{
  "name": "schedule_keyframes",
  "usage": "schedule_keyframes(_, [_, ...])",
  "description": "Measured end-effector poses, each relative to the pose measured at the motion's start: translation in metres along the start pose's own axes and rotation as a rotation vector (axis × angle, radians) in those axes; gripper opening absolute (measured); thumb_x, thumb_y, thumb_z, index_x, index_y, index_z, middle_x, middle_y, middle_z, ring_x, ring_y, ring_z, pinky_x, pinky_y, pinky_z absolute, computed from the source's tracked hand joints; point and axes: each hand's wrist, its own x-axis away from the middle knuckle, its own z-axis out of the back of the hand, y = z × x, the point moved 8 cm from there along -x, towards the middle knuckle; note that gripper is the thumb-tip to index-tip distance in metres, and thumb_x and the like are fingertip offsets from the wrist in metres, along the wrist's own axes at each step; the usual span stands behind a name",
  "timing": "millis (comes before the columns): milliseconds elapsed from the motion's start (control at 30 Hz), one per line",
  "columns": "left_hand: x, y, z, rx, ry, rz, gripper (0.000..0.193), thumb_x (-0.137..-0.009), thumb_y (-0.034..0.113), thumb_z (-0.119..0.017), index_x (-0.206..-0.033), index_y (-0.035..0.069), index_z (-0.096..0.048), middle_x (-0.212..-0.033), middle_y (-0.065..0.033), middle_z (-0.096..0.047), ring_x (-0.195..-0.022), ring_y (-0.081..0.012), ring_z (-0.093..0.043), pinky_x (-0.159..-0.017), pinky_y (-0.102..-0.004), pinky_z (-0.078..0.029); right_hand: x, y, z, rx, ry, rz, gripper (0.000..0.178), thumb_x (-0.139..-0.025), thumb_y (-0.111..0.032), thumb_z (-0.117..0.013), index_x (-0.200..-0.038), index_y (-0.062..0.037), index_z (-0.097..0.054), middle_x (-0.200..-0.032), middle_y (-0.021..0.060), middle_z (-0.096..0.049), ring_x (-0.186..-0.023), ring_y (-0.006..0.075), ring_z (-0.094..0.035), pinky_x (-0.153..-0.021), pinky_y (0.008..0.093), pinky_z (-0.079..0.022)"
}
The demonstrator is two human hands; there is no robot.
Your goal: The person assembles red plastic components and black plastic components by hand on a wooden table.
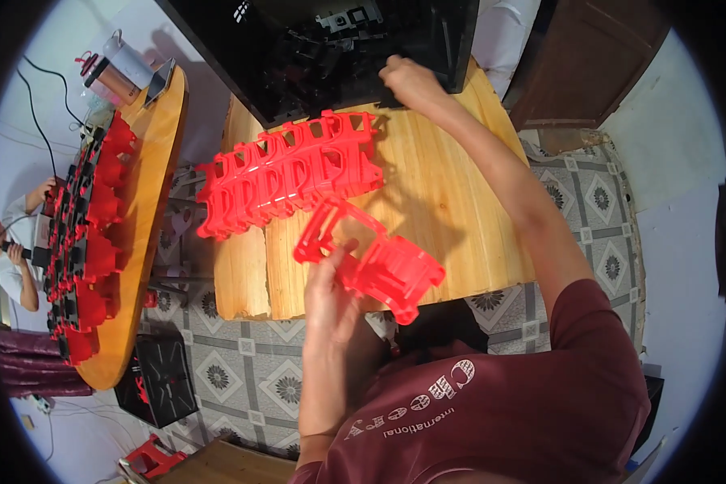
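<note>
My left hand (pixel 331 298) grips a red plastic frame (pixel 391 274) with open, slotted sections, holding it tilted over the near edge of the wooden table. My right arm stretches forward to a large black crate (pixel 250 73). At its near side, my right hand (pixel 415 83) has curled fingers over small black parts; whatever is between the fingertips is hidden. Inside the crate lie loose black pieces (pixel 331 48) and a greyish part (pixel 351 18). Beyond the held frame, several similar red plastic frames (pixel 290 177) stand packed in two rows on the table.
The wooden table (pixel 492 234) carries the crate and rows. To the left, another wooden table (pixel 149 161) holds a line of red-and-black assemblies (pixel 101 210) and drink bottles (pixel 109 77). Behind it a person (pixel 24 242) handles a black tool. A black bin (pixel 157 379) stands on the patterned floor.
</note>
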Motion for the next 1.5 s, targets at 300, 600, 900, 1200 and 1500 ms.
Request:
schedule_keyframes(300, [-0.021, 0.037, -0.020, -0.417, 0.010, -0.329, 0.048, -0.100, 0.044, -0.050, -0.138, 0.017, -0.040, -0.100, -0.0020, -0.049, -0.082, -0.0076, -0.049, -0.068, -0.0231, -0.049, 0.143, -0.122, 0.186, -0.765, 0.005, 0.267, 0.032, -0.079, 0.006, -0.059, -0.109, -0.0052, -0.064, -0.100, 0.0085, -0.059, -0.083, 0.0205, -0.064, -0.068, 0.0289, -0.055])
schedule_keyframes(600, [-0.003, 0.033, -0.046, -0.378, -0.056, -0.382, 0.042, -0.098, 0.052, -0.045, -0.124, 0.019, -0.044, -0.096, 0.0017, -0.051, -0.072, -0.0078, -0.057, -0.058, -0.0257, -0.052, 0.166, -0.175, 0.201, -0.455, -0.049, 0.399, 0.027, -0.076, 0.001, -0.065, -0.103, 0.0000, -0.065, -0.095, 0.0090, -0.059, -0.078, 0.0225, -0.062, -0.065, 0.0319, -0.051])
schedule_keyframes(900, [0.012, 0.031, -0.052, -0.351, -0.160, -0.402, 0.059, -0.096, 0.048, -0.054, -0.143, 0.018, -0.033, -0.110, -0.0006, -0.053, -0.093, -0.0114, -0.057, -0.078, -0.0317, -0.051, 0.173, -0.185, 0.190, -0.491, -0.047, 0.477, 0.027, -0.076, 0.000, -0.066, -0.103, -0.0009, -0.066, -0.092, 0.0086, -0.059, -0.076, 0.0240, -0.061, -0.064, 0.0329, -0.050])
schedule_keyframes(1200, [0.006, 0.048, -0.051, -0.353, -0.156, -0.473, 0.066, -0.092, 0.023, -0.067, -0.144, 0.011, -0.028, -0.126, -0.0078, -0.051, -0.113, -0.0162, -0.052, -0.097, -0.0340, -0.044, 0.162, -0.187, 0.170, -0.619, -0.115, 0.568, 0.022, -0.077, -0.001, -0.068, -0.100, -0.0013, -0.069, -0.095, 0.0084, -0.061, -0.083, 0.0227, -0.062, -0.069, 0.0320, -0.052])
schedule_keyframes(1500, [0.020, 0.028, -0.090, -0.706, -0.339, -0.689, 0.073, -0.094, 0.009, -0.055, -0.153, 0.004, -0.012, -0.141, -0.0158, -0.040, -0.130, -0.0242, -0.041, -0.109, -0.0356, -0.033, 0.139, -0.137, 0.118, -1.431, -0.394, -0.220, 0.045, -0.093, -0.023, -0.063, -0.132, -0.0030, -0.053, -0.125, 0.0053, -0.059, -0.114, 0.0149, -0.054, -0.100, 0.0329, -0.043])
